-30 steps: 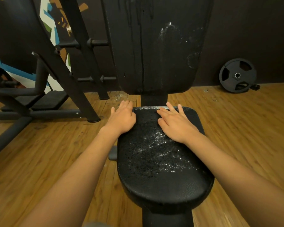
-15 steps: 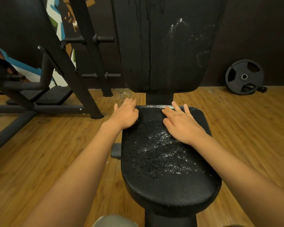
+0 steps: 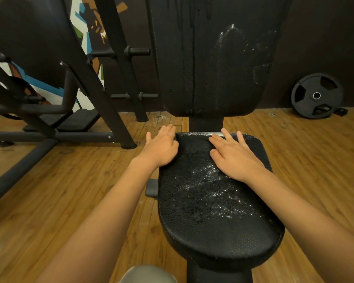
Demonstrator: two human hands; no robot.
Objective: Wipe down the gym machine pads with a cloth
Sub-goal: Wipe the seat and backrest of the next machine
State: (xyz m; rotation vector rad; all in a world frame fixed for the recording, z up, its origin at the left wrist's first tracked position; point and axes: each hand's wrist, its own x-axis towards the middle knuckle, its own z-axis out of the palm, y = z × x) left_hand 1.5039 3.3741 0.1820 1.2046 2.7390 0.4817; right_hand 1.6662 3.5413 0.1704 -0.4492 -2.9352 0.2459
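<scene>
At lower centre of the frame the black seat pad (image 3: 213, 211) sits fixed on its post, its pebbled vinyl beaded with droplets. Both hands lie flat at its far end: the left hand (image 3: 161, 149) over the upper-left corner, the right hand (image 3: 236, 158) on top, fingers (image 3: 226, 136) straight and released, holding nothing. No cloth is in view. Above, the upright back pad (image 3: 208, 58) shows runs and white smears. I judge the pads firm, slightly cushioned and slick while wet; they will not shift, so press rather than grip. A cloth, soft and light, is best bunched in one palm.
</scene>
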